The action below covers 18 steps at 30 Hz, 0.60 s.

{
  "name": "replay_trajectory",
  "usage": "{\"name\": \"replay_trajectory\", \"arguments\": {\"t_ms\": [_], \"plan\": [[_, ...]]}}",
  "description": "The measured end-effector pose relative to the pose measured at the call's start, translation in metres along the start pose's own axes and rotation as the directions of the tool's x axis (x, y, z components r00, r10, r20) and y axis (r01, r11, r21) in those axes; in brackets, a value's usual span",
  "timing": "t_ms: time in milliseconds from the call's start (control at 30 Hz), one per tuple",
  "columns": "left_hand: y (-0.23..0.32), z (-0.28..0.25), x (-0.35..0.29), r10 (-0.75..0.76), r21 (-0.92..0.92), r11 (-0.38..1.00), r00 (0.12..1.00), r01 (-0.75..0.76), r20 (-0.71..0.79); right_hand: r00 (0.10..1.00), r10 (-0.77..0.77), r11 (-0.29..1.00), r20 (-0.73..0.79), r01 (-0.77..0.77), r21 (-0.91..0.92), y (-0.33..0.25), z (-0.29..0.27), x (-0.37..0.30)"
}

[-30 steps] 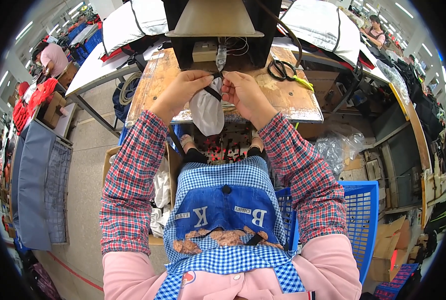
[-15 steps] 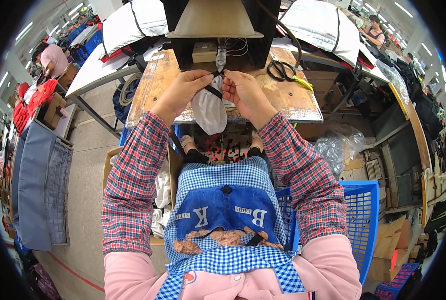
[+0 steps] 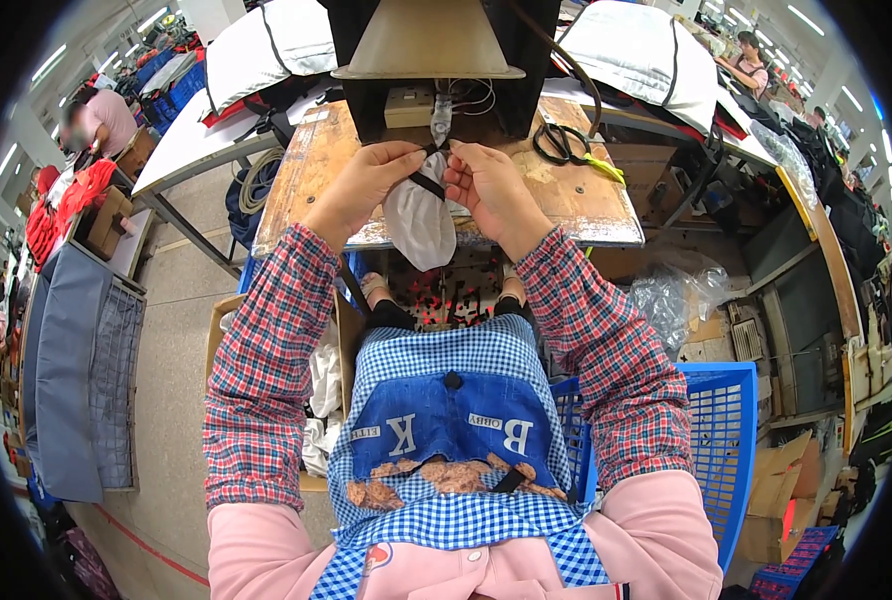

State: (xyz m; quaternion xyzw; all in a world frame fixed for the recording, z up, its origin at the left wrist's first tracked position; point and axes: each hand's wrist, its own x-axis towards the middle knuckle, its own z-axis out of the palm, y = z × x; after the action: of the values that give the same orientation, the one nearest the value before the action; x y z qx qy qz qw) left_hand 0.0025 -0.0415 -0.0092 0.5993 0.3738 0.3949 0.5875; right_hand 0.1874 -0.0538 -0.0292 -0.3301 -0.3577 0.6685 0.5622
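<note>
At the front of the machine my left hand [image 3: 374, 182] pinches a black strap [image 3: 427, 183], which is joined to a small piece of white fabric [image 3: 421, 225]. My right hand [image 3: 494, 188] is closed in a pinch at the strap's right side, thumb and forefinger together. Both hands meet just under a narrow metal part [image 3: 441, 118] of the machine, below its beige cone-shaped cover [image 3: 426, 42]. The white fabric hangs down between my hands over the edge of the wooden table [image 3: 316, 155]. The exact spot where my fingertips grip is partly hidden.
Black-handled scissors [image 3: 563, 145] with a yellow-green part lie on the table's right. A cardboard box [image 3: 221, 335] with white pieces stands left of my legs, a blue plastic basket [image 3: 723, 420] to the right. White padded bundles [image 3: 636, 50] lie behind. Other people work farther off.
My hands and the fabric have barely moved. In the background at the far left, a person's head has turned.
</note>
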Motion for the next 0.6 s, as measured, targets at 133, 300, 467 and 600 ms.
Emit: {"name": "replay_trajectory", "arguments": {"t_ms": [133, 300, 467, 600], "plan": [[0.0000, 0.0013, -0.0015, 0.032, -0.026, 0.999, 0.999, -0.033, -0.024, 1.000, -0.006, 1.000, -0.007, 0.006, 0.001, -0.0017, 0.0023, -0.0026], [0.0028, 0.0016, -0.0038, 0.031, -0.017, 0.999, 0.999, -0.032, -0.030, 1.000, -0.010, 1.000, -0.008, 0.010, 0.004, -0.0019, 0.0030, -0.0031], [0.0029, -0.0005, -0.0042, 0.042, -0.007, 0.999, 0.999, -0.042, -0.027, 1.000, -0.013, 1.000, -0.019, 0.013, 0.007, -0.0013, 0.0042, -0.0021], [0.0011, -0.0035, -0.0026, 0.050, 0.006, 0.999, 0.999, -0.049, -0.021, 1.000, -0.018, 0.999, -0.022, 0.019, 0.041, -0.0006, 0.0021, 0.0002]]}}
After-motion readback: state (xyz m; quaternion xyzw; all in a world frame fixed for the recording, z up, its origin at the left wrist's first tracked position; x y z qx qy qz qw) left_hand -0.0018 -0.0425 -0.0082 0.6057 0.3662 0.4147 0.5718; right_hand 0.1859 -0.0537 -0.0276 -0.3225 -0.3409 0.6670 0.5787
